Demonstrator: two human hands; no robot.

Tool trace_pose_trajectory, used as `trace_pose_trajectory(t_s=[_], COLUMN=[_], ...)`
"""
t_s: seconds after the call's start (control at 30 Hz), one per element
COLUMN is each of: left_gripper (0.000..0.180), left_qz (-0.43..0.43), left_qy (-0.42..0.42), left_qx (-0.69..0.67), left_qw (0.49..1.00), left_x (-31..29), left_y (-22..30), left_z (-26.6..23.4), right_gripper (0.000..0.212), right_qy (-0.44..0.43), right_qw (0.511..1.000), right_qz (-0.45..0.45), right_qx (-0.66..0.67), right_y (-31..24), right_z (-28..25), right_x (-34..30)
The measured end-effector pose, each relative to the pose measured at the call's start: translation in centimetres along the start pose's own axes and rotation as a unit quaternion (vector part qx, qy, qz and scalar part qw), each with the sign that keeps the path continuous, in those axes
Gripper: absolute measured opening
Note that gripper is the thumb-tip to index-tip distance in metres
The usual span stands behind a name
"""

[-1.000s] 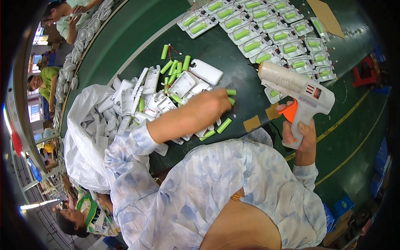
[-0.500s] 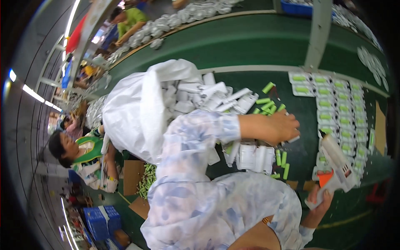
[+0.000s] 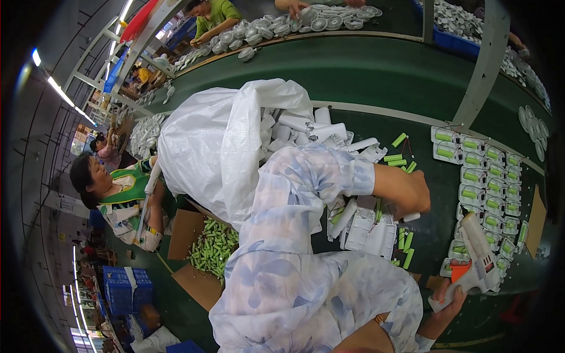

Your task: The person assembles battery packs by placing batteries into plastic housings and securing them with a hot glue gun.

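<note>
My right hand (image 3: 448, 307) grips a white hot glue gun (image 3: 478, 250) with an orange trigger, its dark nozzle pointing up beside the rows. Those rows are white plastic casings (image 3: 472, 176), each with a green battery pack and wires inside. My left hand (image 3: 415, 194) reaches across the table, fingers curled down and mostly hidden. A small white piece (image 3: 411, 217) peeks out under the fingertips; whether they hold it is unclear. Loose green battery packs (image 3: 395, 160) lie beyond this hand, and more green battery packs (image 3: 407, 241) lie nearer. White empty casings (image 3: 371, 232) sit beneath my left forearm.
A large white sack (image 3: 203, 153) spills white casings (image 3: 318, 129) onto the green table. An open cardboard box (image 3: 185, 235) of green battery packs stands at lower left. A co-worker (image 3: 126, 203) sits at the left. Across a green conveyor (image 3: 353, 67), other people handle round white parts (image 3: 259, 30).
The whole view has shifted, so the table sits lower and farther right. My left hand stays near the casings, its fingers tucked further down. The glue gun remains in my right hand.
</note>
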State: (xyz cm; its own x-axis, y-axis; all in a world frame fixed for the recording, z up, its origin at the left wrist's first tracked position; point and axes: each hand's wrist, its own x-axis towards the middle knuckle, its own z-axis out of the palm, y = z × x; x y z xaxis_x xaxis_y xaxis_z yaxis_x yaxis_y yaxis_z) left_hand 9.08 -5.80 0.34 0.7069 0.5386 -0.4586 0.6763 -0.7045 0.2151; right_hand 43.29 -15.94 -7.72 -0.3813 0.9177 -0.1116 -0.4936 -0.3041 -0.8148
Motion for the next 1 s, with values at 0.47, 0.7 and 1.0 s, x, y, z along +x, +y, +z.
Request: trace_pose_trajectory(t_s=[0.47,0.7,1.0], left_gripper=[0.033,0.018,0.009], left_qz=[0.033,0.07,0.206], left_qy=[-0.058,0.026,0.302], left_qx=[0.023,0.024,0.134], left_qw=[0.998,0.997,0.921], left_x=[-0.6,-1.5,-2.1], left_y=[0.2,2.9,-0.2], left_z=[0.5,-1.6,1.9], right_gripper=[0.059,0.059,0.053], right_qy=[0.002,-0.045,-0.021], right_qw=[1.0,0.999,0.999], right_qz=[-0.011,0.01,-0.028], right_qx=[0.0,0.023,0.008], right_y=[-0.1,0.3,-0.5], right_z=[2.5,-0.9,1.4], right_x=[0.9,1.1,0.6])
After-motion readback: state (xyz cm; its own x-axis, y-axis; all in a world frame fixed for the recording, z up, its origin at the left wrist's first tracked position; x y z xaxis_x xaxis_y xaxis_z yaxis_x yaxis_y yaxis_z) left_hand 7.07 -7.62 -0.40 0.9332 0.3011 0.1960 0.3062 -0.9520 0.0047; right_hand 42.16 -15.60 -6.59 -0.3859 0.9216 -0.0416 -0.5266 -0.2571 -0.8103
